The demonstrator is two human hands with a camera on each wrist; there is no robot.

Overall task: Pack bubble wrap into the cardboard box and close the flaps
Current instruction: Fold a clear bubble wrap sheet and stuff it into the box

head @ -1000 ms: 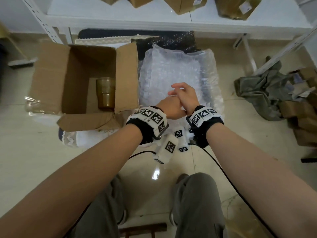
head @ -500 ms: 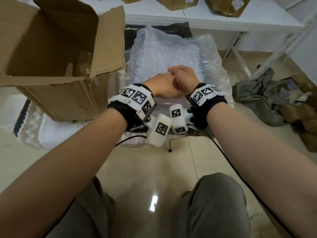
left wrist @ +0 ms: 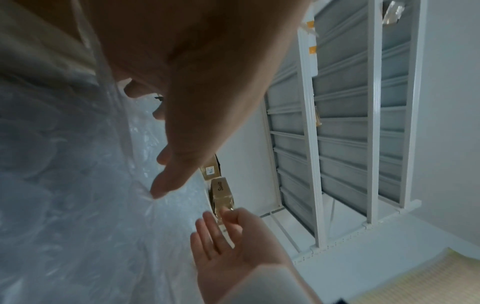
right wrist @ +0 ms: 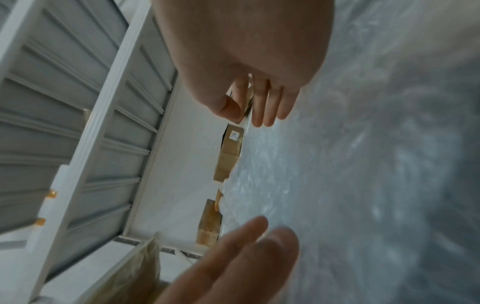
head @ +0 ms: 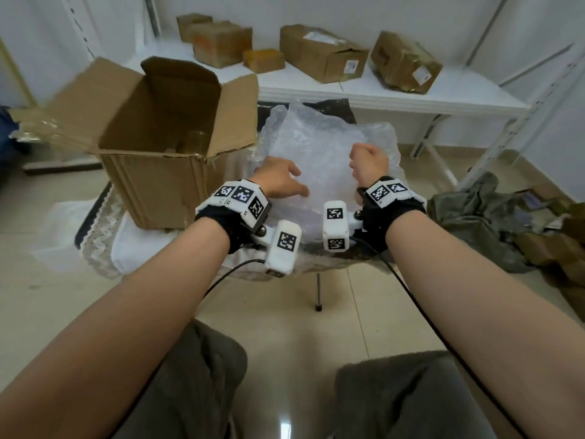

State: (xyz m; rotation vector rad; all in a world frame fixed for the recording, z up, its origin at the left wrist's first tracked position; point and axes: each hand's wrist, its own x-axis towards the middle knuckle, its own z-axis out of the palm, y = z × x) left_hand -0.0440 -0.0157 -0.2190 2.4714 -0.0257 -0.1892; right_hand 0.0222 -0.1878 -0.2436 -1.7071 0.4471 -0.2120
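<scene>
An open cardboard box (head: pixel 164 185) stands left of centre with its flaps up, and a glass (head: pixel 193 142) shows inside it. Beside it on the right lies a crumpled pile of clear bubble wrap (head: pixel 319 147). My left hand (head: pixel 281 182) rests on the near left part of the wrap with its fingers spread. In the left wrist view a fingertip (left wrist: pixel 155 191) touches the bubble wrap (left wrist: pixel 64 185). My right hand (head: pixel 368 164) hovers over the right side of the pile, loosely curled and holding nothing. The left wrist view shows the right hand (left wrist: pixel 221 240) with a bare palm.
Box and wrap sit on a low table with a white lace cloth (head: pixel 104 236) and a thin leg (head: pixel 318 289). Behind it, a white shelf (head: pixel 411 96) carries several cardboard boxes (head: pixel 323 52). A grey cloth heap (head: pixel 474 217) lies on the floor at right.
My hands were clasped together over the wrap; they have parted. The left one has dropped onto the wrap and the right has moved right. The head view has dropped lower and tilted up.
</scene>
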